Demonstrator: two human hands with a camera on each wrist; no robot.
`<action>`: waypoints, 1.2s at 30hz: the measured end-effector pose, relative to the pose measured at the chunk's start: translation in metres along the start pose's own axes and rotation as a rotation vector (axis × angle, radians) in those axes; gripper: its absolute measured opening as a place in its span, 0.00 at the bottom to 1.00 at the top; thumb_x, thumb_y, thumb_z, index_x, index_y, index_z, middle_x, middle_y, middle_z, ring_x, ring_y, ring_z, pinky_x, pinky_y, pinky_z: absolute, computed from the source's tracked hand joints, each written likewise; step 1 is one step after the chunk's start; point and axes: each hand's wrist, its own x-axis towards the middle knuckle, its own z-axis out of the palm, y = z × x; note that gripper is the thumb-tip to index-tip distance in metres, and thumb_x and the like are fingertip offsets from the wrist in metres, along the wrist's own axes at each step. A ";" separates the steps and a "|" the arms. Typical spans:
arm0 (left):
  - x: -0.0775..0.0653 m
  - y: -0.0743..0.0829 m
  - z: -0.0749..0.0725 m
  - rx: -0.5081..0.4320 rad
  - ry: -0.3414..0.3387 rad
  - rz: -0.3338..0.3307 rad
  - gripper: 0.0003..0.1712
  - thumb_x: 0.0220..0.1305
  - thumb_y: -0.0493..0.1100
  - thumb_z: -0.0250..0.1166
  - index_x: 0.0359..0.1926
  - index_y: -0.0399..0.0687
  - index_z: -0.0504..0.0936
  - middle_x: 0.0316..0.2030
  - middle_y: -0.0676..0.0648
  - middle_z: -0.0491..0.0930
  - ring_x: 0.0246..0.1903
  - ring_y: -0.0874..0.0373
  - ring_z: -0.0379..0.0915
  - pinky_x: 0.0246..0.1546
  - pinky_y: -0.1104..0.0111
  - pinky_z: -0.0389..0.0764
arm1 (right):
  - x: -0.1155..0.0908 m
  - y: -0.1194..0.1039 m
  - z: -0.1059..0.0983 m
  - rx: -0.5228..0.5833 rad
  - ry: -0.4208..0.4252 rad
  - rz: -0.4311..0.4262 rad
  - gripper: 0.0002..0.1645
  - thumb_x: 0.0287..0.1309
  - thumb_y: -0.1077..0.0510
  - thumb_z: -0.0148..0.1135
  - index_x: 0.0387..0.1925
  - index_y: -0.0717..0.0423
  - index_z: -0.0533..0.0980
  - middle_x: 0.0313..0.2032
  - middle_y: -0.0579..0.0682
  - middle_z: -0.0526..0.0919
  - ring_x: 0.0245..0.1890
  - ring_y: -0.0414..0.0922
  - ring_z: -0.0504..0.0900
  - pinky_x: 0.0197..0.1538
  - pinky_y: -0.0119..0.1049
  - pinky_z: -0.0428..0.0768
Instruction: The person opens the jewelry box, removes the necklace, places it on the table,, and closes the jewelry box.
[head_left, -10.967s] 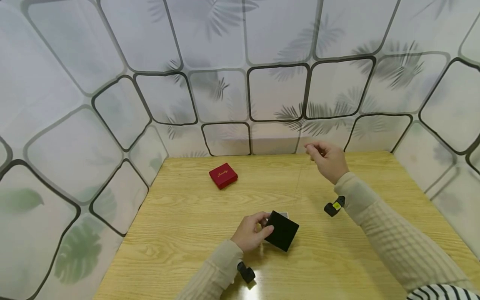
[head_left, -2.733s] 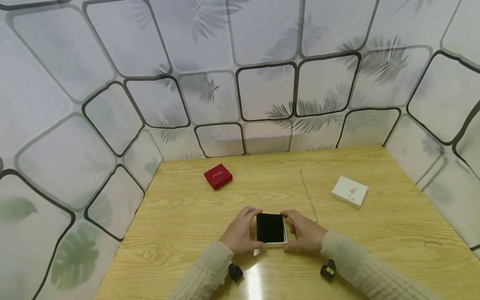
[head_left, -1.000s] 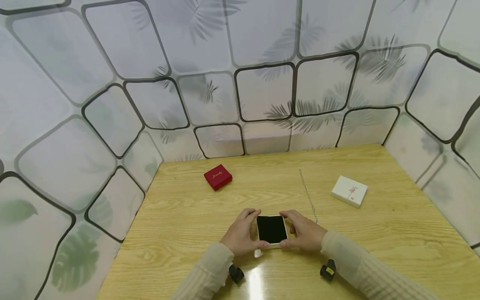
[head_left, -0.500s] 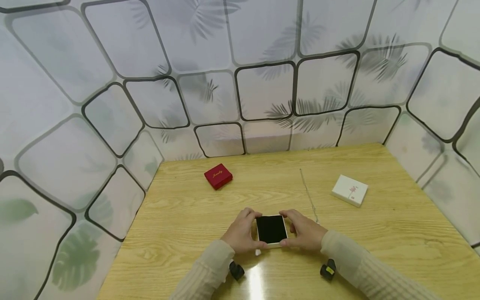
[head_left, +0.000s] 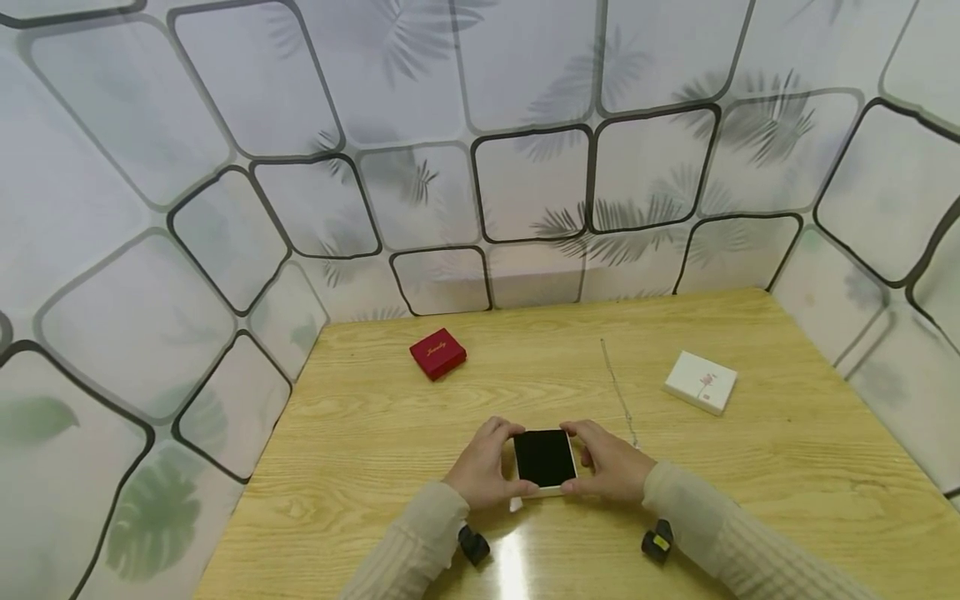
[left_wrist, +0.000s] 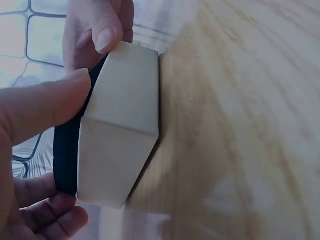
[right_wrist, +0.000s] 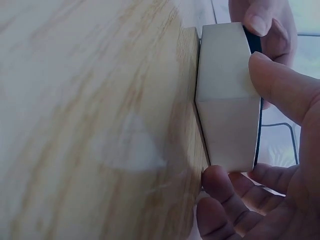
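Observation:
A small white box base (head_left: 548, 492) stands on the wooden table near its front, with a black pad (head_left: 544, 458) set into its top. My left hand (head_left: 483, 468) grips its left side, thumb at the near rim and forefinger at the far corner. Mirroring it, my right hand (head_left: 609, 462) holds the right side the same way. In the left wrist view the pad (left_wrist: 66, 157) stands proud of the white wall (left_wrist: 117, 155). From the right wrist, the box (right_wrist: 227, 100) sits close on the tabletop, its underside hidden.
Beyond my right hand a fine silver chain (head_left: 616, 385) lies stretched out. Right of it is a white lid (head_left: 701, 382) with a pink flower print. A red jewelry box (head_left: 438, 353) sits at the back left. Patterned curtain walls (head_left: 536, 183) border the table (head_left: 360, 400).
Earlier my right hand held the chain up and my left the pad; now the chain lies on the table. The pad has settled more evenly into the box; hands barely moved this last second.

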 end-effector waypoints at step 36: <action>-0.003 -0.001 0.003 0.032 -0.061 -0.068 0.35 0.73 0.53 0.52 0.73 0.41 0.57 0.63 0.46 0.64 0.58 0.54 0.67 0.58 0.59 0.71 | 0.001 0.001 0.002 0.010 0.027 0.014 0.53 0.51 0.37 0.69 0.69 0.61 0.58 0.45 0.47 0.69 0.35 0.43 0.69 0.34 0.32 0.70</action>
